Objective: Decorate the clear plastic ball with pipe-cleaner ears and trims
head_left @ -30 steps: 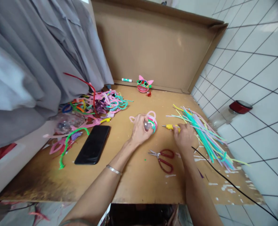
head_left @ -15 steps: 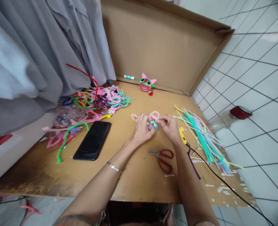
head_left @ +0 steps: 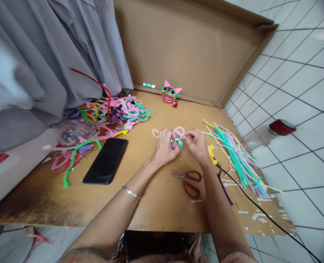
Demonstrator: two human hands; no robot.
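My left hand [head_left: 166, 147] is closed around a pipe-cleaner ornament [head_left: 179, 141], a small clear ball wrapped in pink and green fuzzy wire. Two pale pink loops stand up from its far side, and the fingers cover part of the ball. At the ornament's right edge, my right hand [head_left: 197, 146] has thumb and forefinger pinched together; whatever lies between them is too small to make out. Red-handled scissors [head_left: 188, 179] lie on the table nearer my body. Just right of my right hand is a yellow corded tool [head_left: 212, 155], partly hidden by it.
A finished-looking animal head ornament [head_left: 169, 93] and a glue stick [head_left: 149, 86] sit by the cardboard back panel [head_left: 184, 47]. Tangled pipe cleaners [head_left: 123, 109] and a black phone [head_left: 105, 160] are left. Straight pipe cleaners [head_left: 233, 157] and a black cord [head_left: 249, 199] lie right.
The whole view has shifted slightly. Both hands stay at the ornament in nearly the same hold; the right fingers have moved only a little at its edge.
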